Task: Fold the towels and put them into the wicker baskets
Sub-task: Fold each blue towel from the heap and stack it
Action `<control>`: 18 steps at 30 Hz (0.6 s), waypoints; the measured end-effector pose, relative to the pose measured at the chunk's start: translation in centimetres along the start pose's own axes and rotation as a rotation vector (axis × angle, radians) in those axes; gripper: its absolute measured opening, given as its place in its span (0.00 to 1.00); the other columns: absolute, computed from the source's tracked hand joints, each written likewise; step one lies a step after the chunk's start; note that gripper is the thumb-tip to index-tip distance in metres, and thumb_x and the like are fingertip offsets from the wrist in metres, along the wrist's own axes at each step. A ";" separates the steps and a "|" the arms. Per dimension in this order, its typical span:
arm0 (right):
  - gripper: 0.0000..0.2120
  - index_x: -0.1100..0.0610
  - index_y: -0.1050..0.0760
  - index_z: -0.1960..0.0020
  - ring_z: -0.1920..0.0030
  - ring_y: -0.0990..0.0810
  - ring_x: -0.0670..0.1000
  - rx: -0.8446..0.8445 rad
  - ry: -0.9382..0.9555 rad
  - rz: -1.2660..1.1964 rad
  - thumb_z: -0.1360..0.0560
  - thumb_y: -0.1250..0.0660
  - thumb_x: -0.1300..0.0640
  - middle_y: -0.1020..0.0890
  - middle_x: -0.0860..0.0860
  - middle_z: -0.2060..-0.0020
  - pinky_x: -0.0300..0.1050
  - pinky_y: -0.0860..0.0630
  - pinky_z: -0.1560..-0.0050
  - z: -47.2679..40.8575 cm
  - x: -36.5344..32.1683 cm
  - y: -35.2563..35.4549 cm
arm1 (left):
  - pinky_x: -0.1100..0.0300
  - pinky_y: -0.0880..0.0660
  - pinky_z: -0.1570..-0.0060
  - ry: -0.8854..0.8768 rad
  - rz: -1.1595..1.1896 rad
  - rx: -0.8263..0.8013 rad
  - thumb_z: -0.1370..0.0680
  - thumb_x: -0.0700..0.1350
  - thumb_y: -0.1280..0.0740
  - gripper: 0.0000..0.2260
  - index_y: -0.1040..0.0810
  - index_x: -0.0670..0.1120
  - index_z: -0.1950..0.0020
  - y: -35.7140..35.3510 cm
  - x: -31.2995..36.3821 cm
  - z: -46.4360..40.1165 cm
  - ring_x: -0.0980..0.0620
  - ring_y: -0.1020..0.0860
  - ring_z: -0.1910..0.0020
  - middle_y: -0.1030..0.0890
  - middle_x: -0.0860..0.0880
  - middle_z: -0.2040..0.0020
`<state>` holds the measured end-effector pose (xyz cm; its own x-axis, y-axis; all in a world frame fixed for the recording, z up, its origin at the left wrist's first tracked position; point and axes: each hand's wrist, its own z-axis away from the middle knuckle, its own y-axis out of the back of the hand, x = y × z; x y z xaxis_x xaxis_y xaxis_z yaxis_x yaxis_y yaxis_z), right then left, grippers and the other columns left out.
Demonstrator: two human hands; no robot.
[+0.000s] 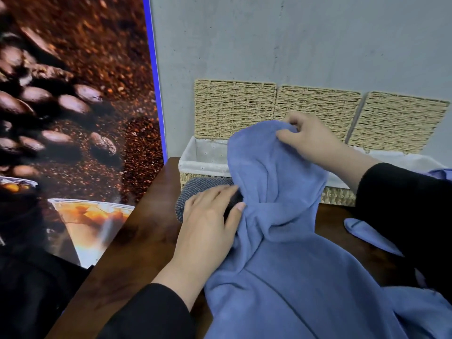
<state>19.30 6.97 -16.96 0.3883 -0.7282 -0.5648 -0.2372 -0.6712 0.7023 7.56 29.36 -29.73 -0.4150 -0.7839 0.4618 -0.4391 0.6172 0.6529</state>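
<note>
Head view: blue towel [281, 241] draped over desk [137, 241] near edge, top corner pinched by right hand [310, 140] before wicker basket [203, 167]. Left hand [208, 216] flat, fingers straight, pressing grey towel [198, 189]. Three basket lids [318, 108] upright against wall.

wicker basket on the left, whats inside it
The left wicker basket shows only its white liner. The lifted blue towel covers the rest of its inside.
</note>
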 end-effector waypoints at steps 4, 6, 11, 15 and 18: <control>0.07 0.48 0.25 0.54 0.68 0.28 0.46 -0.287 0.291 0.106 0.23 0.28 0.57 0.22 0.45 0.66 0.38 0.35 0.66 6.7 -4.2 1.9 | 0.62 0.48 0.27 -0.066 0.069 0.119 0.20 0.61 0.40 0.30 0.43 0.53 0.20 1.1 1.4 0.0 0.55 0.39 0.24 0.35 0.52 0.22; 0.06 0.46 0.24 0.53 0.67 0.26 0.45 -0.418 0.331 0.173 0.24 0.29 0.55 0.21 0.42 0.67 0.35 0.33 0.67 10.2 -5.5 1.9 | 0.55 0.48 0.24 -0.175 0.038 0.084 0.21 0.61 0.38 0.31 0.41 0.53 0.21 1.2 2.4 0.1 0.54 0.43 0.21 0.40 0.50 0.20; 0.11 0.46 0.33 0.60 0.62 0.28 0.49 -0.516 0.352 0.281 0.25 0.31 0.45 0.24 0.47 0.65 0.44 0.32 0.62 15.2 -4.9 1.8 | 0.48 0.44 0.24 -0.380 0.046 -0.103 0.24 0.49 0.37 0.08 0.21 0.49 0.49 0.8 2.7 0.5 0.53 0.34 0.24 0.24 0.53 0.31; 0.17 0.50 0.36 0.62 0.69 0.33 0.48 -0.531 0.173 0.299 0.25 0.30 0.47 0.28 0.47 0.70 0.45 0.37 0.67 16.3 -2.4 3.8 | 0.59 0.38 0.32 -0.372 0.112 -0.021 0.24 0.45 0.39 0.10 0.20 0.45 0.49 1.8 2.9 0.7 0.53 0.26 0.47 0.18 0.52 0.53; 0.18 0.51 0.35 0.62 0.69 0.32 0.47 -0.564 0.122 0.298 0.26 0.30 0.43 0.27 0.45 0.70 0.48 0.33 0.66 17.2 -1.3 5.7 | 0.61 0.35 0.43 -0.375 0.045 0.037 0.25 0.45 0.38 0.10 0.19 0.45 0.51 2.5 3.2 1.0 0.53 0.26 0.54 0.24 0.58 0.59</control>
<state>2.14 1.65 -19.67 0.4847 -0.8286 -0.2802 0.1409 -0.2422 0.9599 4.34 28.41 -27.22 -0.6947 -0.6805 0.2333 -0.4390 0.6579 0.6119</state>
